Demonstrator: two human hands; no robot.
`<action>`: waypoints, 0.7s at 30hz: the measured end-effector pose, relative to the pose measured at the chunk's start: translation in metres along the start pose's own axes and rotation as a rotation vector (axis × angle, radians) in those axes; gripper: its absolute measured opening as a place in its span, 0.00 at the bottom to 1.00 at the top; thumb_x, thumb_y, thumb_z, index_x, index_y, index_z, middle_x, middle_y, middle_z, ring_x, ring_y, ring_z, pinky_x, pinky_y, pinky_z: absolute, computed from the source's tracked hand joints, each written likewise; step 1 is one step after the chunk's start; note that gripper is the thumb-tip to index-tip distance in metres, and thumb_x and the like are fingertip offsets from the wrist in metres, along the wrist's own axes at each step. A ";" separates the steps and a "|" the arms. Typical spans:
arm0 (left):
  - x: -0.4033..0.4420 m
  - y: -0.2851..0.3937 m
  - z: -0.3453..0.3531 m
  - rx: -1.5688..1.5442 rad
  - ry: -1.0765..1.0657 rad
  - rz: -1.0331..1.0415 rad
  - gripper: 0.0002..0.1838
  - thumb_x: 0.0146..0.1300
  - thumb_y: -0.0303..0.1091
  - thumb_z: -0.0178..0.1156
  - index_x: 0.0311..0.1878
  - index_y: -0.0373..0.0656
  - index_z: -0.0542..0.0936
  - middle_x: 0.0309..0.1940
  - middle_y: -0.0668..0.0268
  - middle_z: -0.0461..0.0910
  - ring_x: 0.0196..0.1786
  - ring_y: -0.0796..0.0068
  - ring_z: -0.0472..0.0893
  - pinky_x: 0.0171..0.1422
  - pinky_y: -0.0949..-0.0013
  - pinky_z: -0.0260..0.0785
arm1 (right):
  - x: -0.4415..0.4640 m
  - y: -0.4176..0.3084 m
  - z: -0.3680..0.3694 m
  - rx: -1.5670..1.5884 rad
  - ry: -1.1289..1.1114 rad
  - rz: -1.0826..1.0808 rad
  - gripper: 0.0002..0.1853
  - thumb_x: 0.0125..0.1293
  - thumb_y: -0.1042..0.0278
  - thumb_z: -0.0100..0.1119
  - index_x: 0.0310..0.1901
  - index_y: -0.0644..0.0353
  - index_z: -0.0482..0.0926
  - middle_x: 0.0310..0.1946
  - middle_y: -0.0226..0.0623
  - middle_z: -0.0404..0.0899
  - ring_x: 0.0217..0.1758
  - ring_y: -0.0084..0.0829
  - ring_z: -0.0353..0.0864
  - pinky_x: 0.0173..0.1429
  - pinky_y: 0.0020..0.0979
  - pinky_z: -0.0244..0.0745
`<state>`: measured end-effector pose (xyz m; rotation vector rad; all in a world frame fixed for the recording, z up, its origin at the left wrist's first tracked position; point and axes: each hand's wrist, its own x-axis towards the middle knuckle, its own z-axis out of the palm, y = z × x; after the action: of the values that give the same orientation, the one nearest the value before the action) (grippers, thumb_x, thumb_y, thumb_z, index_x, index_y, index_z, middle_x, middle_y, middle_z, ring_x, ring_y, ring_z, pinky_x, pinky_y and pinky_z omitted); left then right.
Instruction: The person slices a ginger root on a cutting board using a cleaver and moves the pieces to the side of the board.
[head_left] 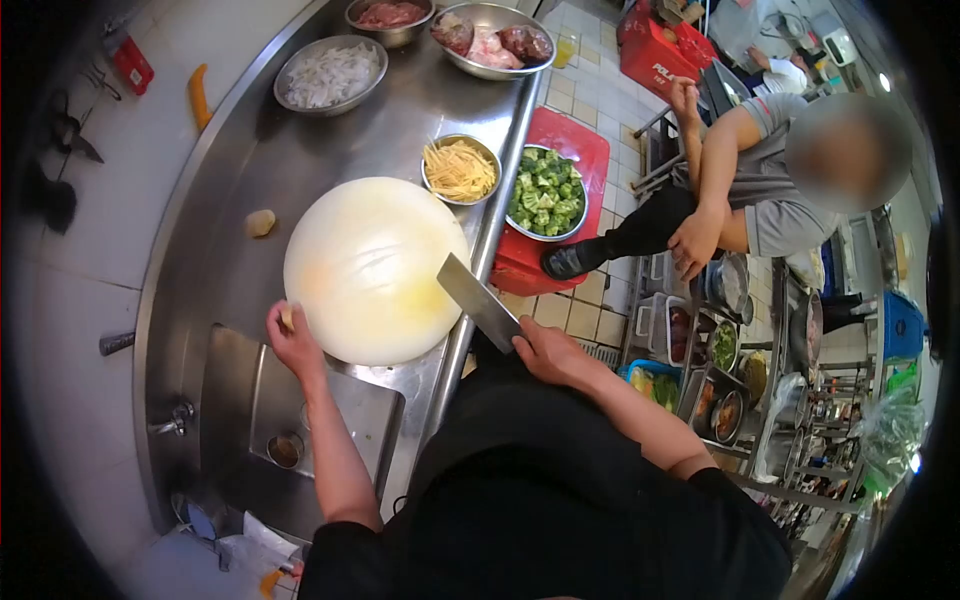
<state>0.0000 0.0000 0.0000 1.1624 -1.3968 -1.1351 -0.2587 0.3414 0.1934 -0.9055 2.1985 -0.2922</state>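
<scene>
A round white cutting board [375, 265] lies on the steel counter, wet and faintly yellow in places. At its lower left edge, my left hand [293, 335] pinches a small pale yellow piece, mostly hidden by the fingers. My right hand [548, 352] grips the handle of a cleaver [478, 298], whose blade tip reaches over the board's right edge. A peeled, pale lump [260, 223] rests on the counter left of the board. Beyond the board stands a small bowl of yellow strips [460, 170].
Bowls of white slices [330, 76] and raw meat [493, 42] stand at the counter's far end. Broccoli [547, 192] sits in a bowl on a red stool [580, 135]. A sink [290, 400] is near my left forearm. A seated person [790, 190] is to the right, beside shelves.
</scene>
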 end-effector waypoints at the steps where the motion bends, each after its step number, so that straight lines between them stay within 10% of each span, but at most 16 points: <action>1: -0.014 0.008 0.005 -0.078 -0.002 -0.043 0.18 0.78 0.35 0.68 0.65 0.39 0.80 0.57 0.61 0.83 0.56 0.72 0.83 0.63 0.68 0.77 | 0.005 -0.003 -0.001 -0.012 -0.011 0.006 0.18 0.83 0.56 0.51 0.61 0.62 0.69 0.48 0.68 0.85 0.54 0.69 0.85 0.61 0.63 0.76; 7: -0.066 0.064 0.020 -0.074 -0.227 -0.211 0.17 0.79 0.36 0.68 0.64 0.40 0.82 0.52 0.66 0.85 0.50 0.79 0.83 0.49 0.73 0.78 | 0.000 0.009 0.017 -0.056 0.043 -0.085 0.16 0.83 0.58 0.50 0.58 0.64 0.69 0.44 0.68 0.85 0.51 0.71 0.84 0.58 0.66 0.76; 16: -0.064 0.078 0.094 0.210 -0.469 0.160 0.24 0.71 0.41 0.74 0.65 0.40 0.83 0.54 0.51 0.88 0.56 0.53 0.87 0.64 0.56 0.78 | -0.018 0.015 0.038 -0.032 0.065 -0.045 0.17 0.83 0.59 0.50 0.57 0.66 0.69 0.43 0.69 0.85 0.51 0.71 0.84 0.57 0.65 0.77; 21: -0.066 0.050 0.113 0.268 -0.391 0.215 0.22 0.73 0.43 0.72 0.64 0.42 0.83 0.54 0.54 0.89 0.55 0.58 0.88 0.62 0.60 0.79 | -0.026 0.016 0.040 -0.002 0.078 -0.077 0.17 0.82 0.59 0.51 0.57 0.67 0.70 0.44 0.69 0.85 0.52 0.71 0.84 0.58 0.64 0.77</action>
<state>-0.1110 0.0798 0.0301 0.9709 -1.9740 -1.0808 -0.2262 0.3728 0.1716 -0.9964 2.2380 -0.3678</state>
